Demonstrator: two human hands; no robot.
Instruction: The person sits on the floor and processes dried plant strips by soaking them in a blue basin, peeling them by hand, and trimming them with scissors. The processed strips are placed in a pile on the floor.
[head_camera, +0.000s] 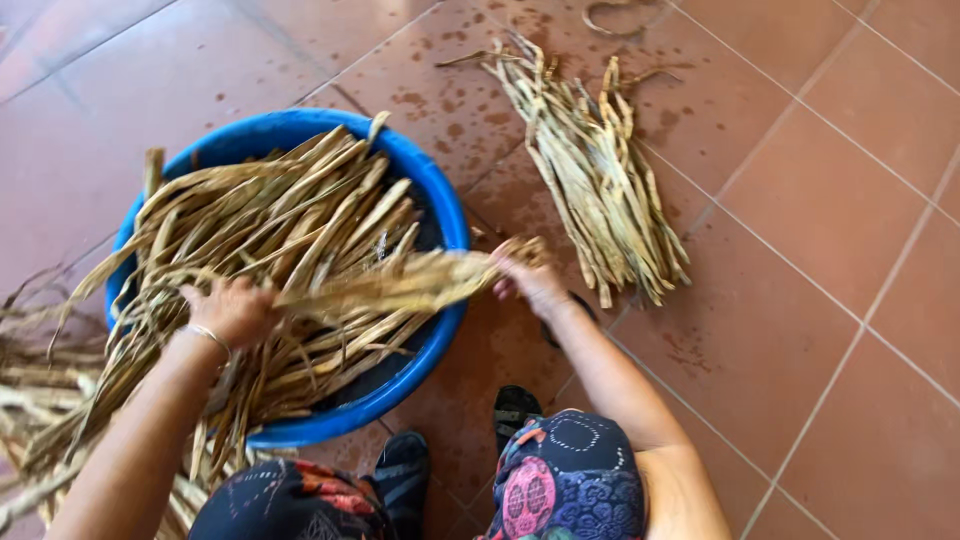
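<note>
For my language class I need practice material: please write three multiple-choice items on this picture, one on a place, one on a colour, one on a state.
1. Where does the separate pile of dried strips lie?
A. inside the basin
B. on the tiled floor, right of the basin
C. on the person's lap

2. Which colour is the basin?
A. blue
B. green
C. white

3. What does the right hand do?
A. rests open on the floor
B. grips one end of a strip bundle
C. holds a knife

Answers: 1 B, the pile rests on wet tiles beside the basin. 2 A, its rim is blue. 3 B, its fingers close on the bundle, which the left hand also holds.
</note>
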